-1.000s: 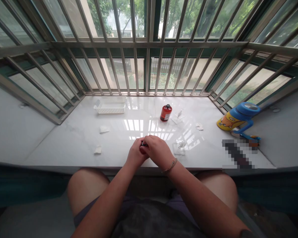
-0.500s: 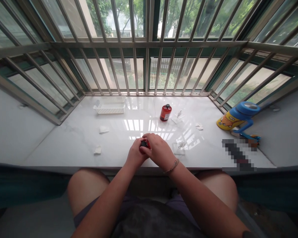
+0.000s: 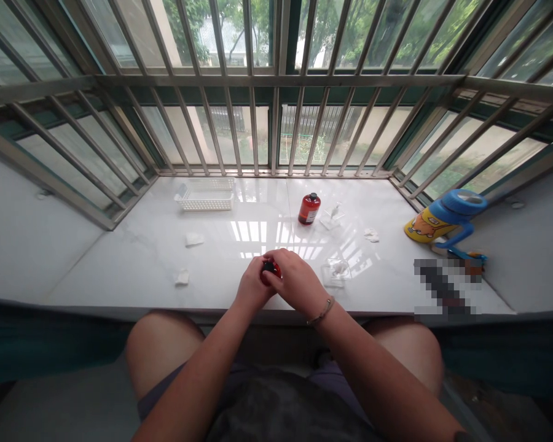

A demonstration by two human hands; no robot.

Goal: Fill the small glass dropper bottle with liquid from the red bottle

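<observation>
Change: we saw no marked shift, the left hand (image 3: 253, 285) and right hand (image 3: 295, 281) staying together over the same spot on the marble counter (image 3: 142, 264).
Grip: we found both hands closed, fingers curled around a small red-and-black object (image 3: 270, 271), so each grip had hold of it.
Object position: we located it between the hands, over the counter near its front edge, with only its dark top and some red showing.
Nearest items: we noted a clear plastic piece (image 3: 335, 272) to the right of the right hand and a white paper scrap (image 3: 182, 278) to the left of the left hand.
Farther items: we logged a red bottle (image 3: 309, 209), a white plastic basket (image 3: 204, 204), and a yellow cup (image 3: 424, 224) with a blue lid.
Markings: we could read no brand or text; the bottle's label was too small, and the cup showed a cartoon figure.
</observation>
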